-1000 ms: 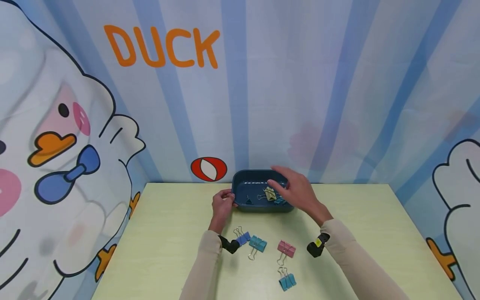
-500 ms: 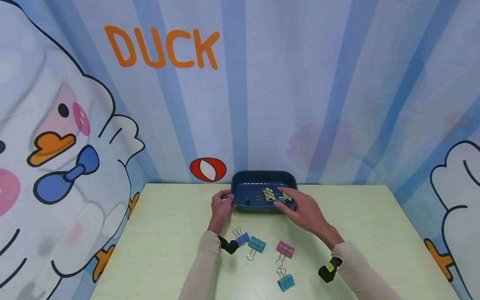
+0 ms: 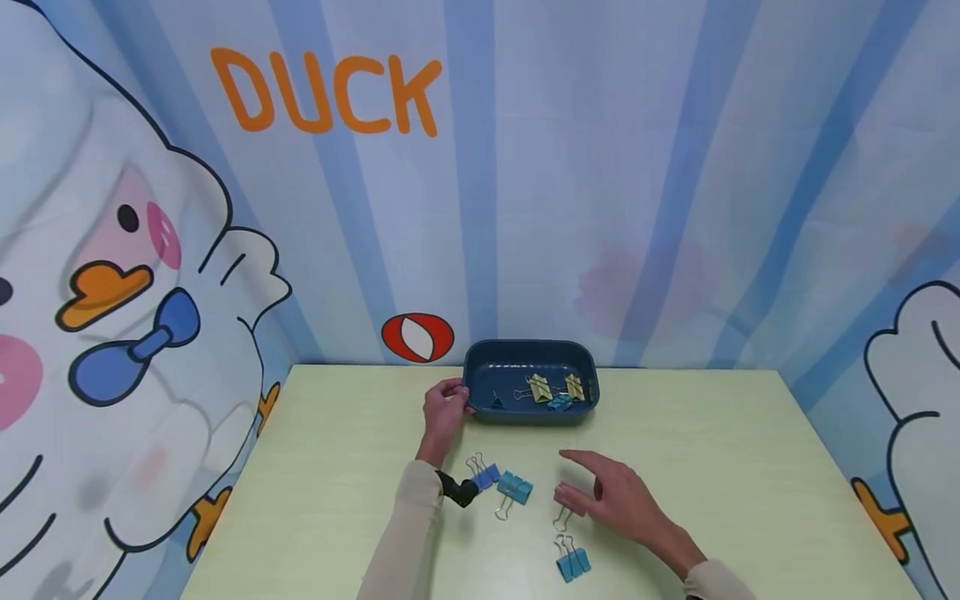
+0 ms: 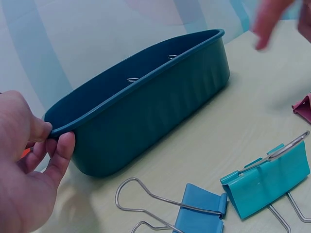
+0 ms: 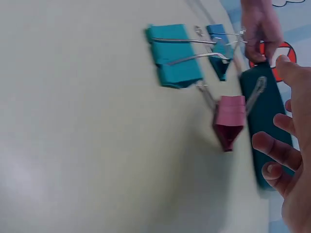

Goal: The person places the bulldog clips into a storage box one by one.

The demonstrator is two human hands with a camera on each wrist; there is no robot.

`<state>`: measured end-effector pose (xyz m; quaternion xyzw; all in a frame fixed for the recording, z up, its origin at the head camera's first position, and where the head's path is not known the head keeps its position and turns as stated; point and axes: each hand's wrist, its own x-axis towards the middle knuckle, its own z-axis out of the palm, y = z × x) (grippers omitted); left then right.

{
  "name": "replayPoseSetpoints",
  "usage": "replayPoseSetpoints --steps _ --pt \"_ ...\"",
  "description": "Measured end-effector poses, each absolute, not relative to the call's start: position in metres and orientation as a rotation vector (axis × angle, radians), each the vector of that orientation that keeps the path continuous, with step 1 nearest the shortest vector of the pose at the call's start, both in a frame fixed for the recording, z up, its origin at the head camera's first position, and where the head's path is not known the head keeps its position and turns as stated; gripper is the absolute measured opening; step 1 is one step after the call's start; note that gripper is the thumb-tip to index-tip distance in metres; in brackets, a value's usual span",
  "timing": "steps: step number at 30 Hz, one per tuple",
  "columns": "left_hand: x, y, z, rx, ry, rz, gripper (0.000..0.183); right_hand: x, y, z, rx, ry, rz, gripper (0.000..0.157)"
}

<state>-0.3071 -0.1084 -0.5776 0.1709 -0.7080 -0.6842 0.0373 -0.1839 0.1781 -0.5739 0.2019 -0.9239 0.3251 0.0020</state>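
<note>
Behind everything hangs a blue-striped backdrop [image 3: 675,167] with cartoon ducks and the orange word "DUCK" [image 3: 326,92]; a red and white oval mark [image 3: 417,337] sits low on it, just beyond the left hand's fingers. The pale green table [image 3: 750,467] carries a dark teal tray [image 3: 480,371], oblong with rounded corners and ribbed outer walls. Inside it lie two gold binder clips [image 3: 555,388], a teal one and a small dark one.

The left hand [image 3: 444,411] grips the tray's left end, thumb over the rim and fingers curled against the outer wall, forearm in a cream sleeve running back toward the body. Just behind its wrist lie a blue binder clip [image 3: 486,476] and a teal binder clip [image 3: 514,487], touching or nearly so.

The right hand [image 3: 611,500] hovers palm down, fingers spread and relaxed, holding nothing. A pink binder clip [image 5: 229,118] lies right under its fingertips; whether they touch it cannot be told. Another blue binder clip [image 3: 573,563] lies near the heel of that hand, toward the body.
</note>
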Motion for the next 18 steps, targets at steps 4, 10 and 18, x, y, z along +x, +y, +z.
replayPoseSetpoints --steps 4,10,18 --pt "-0.307 -0.109 -0.577 0.54 -2.177 -2.104 0.026 -0.169 0.18 -0.588 0.588 -2.977 0.997 0.061" --pt "-0.307 -0.109 -0.578 0.55 -2.183 -2.103 0.027 -0.157 0.184 -0.603 0.575 -3.014 0.952 0.057" --pt "-0.308 -0.108 -0.577 0.544 -2.166 -2.106 0.026 -0.157 0.186 -0.612 0.534 -2.98 0.96 0.043"
